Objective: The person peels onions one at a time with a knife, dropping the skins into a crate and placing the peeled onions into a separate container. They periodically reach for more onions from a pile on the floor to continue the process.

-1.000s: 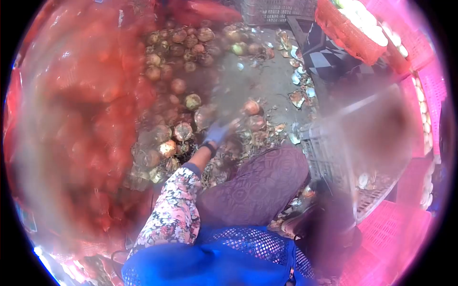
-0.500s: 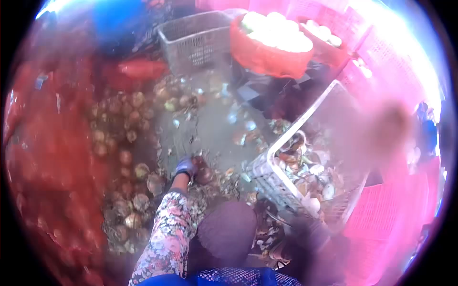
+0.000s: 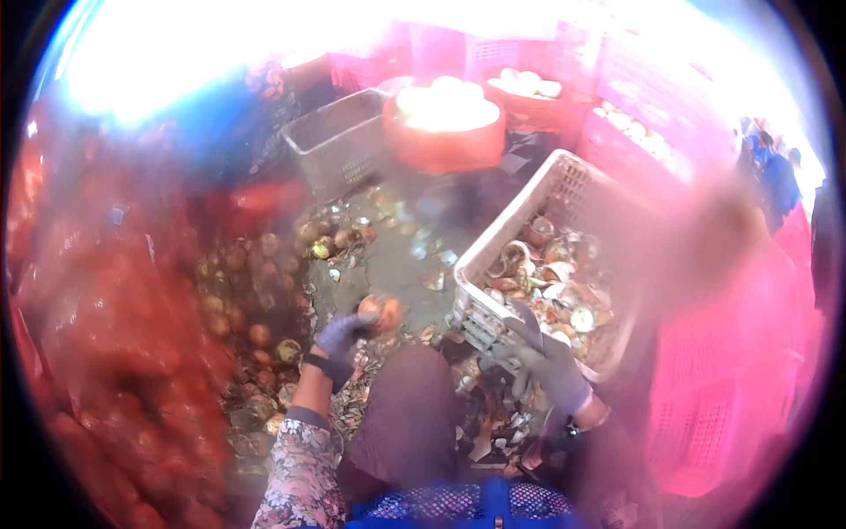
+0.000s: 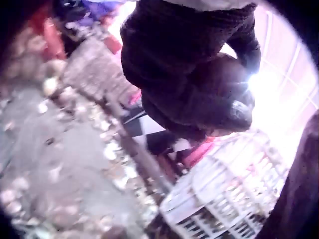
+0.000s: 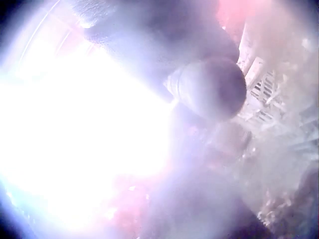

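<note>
In the head view, my gloved left hand holds a reddish-brown onion above the littered ground. The left wrist view shows the dark glove with its fingers curled round the onion. My gloved right hand is in front of the near side of a white crate of peelings and onion pieces. Glare and blur wash out the right wrist view, where the dark glove is near a rounded dark shape; whether that hand holds anything is unclear.
Loose onions lie on the left beside large red net sacks. Behind stand a grey crate and a red container of white onions. Pink crates line the right side. A knee is between the hands.
The head view has tilted up and turned right. My left hand has lifted the onion off the ground, and my right hand has come into clear view beside the white crate.
</note>
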Demonstrator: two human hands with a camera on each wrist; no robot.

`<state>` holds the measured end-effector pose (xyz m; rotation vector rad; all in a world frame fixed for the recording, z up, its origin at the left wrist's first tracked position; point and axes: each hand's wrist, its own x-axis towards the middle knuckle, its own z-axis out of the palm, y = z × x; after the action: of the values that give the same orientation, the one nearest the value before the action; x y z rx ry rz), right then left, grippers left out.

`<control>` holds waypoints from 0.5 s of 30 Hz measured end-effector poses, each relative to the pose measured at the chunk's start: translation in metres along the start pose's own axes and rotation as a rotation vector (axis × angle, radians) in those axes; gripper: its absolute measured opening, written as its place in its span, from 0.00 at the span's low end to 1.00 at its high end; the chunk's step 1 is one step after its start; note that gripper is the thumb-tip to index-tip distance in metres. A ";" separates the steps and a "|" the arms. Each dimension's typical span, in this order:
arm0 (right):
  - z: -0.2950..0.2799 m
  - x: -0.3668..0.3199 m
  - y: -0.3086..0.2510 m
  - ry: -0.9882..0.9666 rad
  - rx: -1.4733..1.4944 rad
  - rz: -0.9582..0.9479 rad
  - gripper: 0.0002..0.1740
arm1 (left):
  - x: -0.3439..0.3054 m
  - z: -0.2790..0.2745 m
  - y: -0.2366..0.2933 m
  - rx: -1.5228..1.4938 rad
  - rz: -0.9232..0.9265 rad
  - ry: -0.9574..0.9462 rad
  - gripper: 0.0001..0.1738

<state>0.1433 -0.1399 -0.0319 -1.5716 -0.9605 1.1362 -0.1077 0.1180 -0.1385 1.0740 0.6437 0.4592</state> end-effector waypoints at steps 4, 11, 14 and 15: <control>0.002 -0.017 -0.019 0.067 0.250 -0.042 0.34 | 0.005 0.100 0.086 0.301 0.214 -0.353 0.38; -0.013 -0.044 0.007 0.314 0.427 -0.111 0.39 | -0.012 0.243 0.056 0.612 0.513 -0.361 0.43; -0.013 -0.048 0.010 0.568 0.435 -0.127 0.39 | -0.012 0.261 0.012 0.438 0.621 -0.347 0.44; -0.016 -0.055 0.007 0.508 0.367 -0.062 0.32 | -0.016 0.265 0.006 0.427 0.614 -0.341 0.44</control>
<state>0.1445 -0.1973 -0.0238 -1.4145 -0.4303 0.7582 0.0610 -0.0630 -0.0434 1.7232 0.0902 0.6597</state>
